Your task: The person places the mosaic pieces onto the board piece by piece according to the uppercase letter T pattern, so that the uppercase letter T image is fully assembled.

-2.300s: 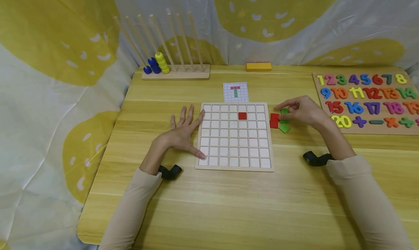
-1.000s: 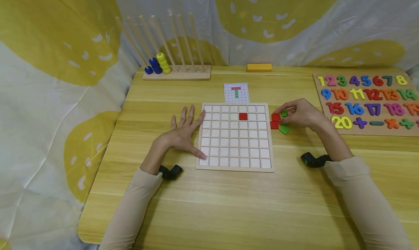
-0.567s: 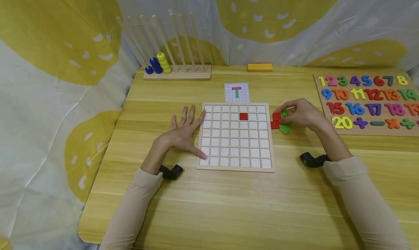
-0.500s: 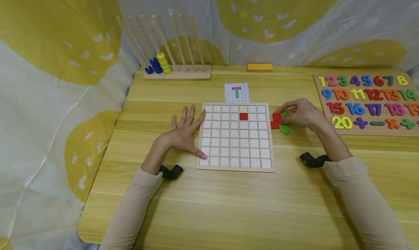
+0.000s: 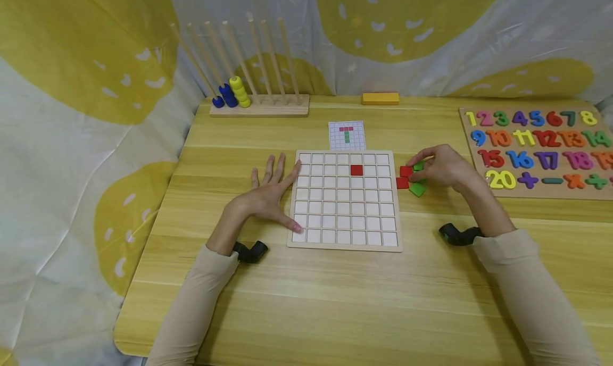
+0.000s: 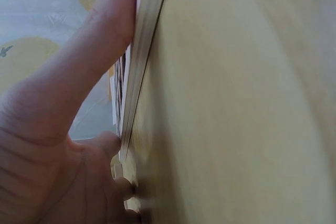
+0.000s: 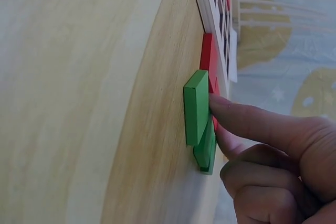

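Observation:
A wooden grid board [image 5: 345, 247] lies flat, its squares white except for one red tile [image 5: 356, 170] in the second row from the top. My left hand [image 5: 261, 198] spreads along the board's left edge, with thumb and index finger touching its rim. Right of the board, my right hand [image 5: 442, 166] pinches a red tile [image 5: 406, 171] between thumb and index finger, low at the table. Another red tile [image 5: 402, 183] lies just below it, against the board's edge. Several green tiles [image 7: 196, 108] lie beside and under the right fingers, partly hidden in the head view.
Behind the board lies a card [image 5: 347, 136] printed with a red and green T. A peg abacus [image 5: 258, 110] with blue and yellow beads and a yellow block [image 5: 380, 98] stand at the back. A number puzzle board [image 5: 541, 190] lies on the right.
The right fingers have settled over the small pile and parted the two red tiles. The upper one has shifted slightly right with the hand. The left hand keeps its place.

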Demonstrator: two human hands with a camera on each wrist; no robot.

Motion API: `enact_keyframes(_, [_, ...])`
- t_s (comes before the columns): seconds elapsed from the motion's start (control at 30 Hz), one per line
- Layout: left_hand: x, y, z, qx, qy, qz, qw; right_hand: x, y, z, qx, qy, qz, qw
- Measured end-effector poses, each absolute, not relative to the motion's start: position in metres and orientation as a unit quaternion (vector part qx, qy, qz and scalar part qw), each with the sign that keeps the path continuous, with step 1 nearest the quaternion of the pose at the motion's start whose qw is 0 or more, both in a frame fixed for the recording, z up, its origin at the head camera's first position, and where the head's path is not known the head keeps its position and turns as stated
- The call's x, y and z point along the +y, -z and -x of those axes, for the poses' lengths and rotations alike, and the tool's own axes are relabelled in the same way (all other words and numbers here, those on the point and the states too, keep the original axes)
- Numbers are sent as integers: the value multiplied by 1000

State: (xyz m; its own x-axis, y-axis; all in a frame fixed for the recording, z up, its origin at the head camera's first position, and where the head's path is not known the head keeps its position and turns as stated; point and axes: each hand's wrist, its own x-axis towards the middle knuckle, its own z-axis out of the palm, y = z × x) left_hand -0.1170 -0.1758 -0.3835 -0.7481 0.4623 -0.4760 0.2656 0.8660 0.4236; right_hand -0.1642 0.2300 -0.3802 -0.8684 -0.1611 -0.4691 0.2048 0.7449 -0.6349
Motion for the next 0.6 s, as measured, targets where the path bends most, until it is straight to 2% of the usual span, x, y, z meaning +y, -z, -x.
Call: enact_keyframes(0.6, [-176,383,117,920,-165,-195,296,229,378,161,892,372,10,255])
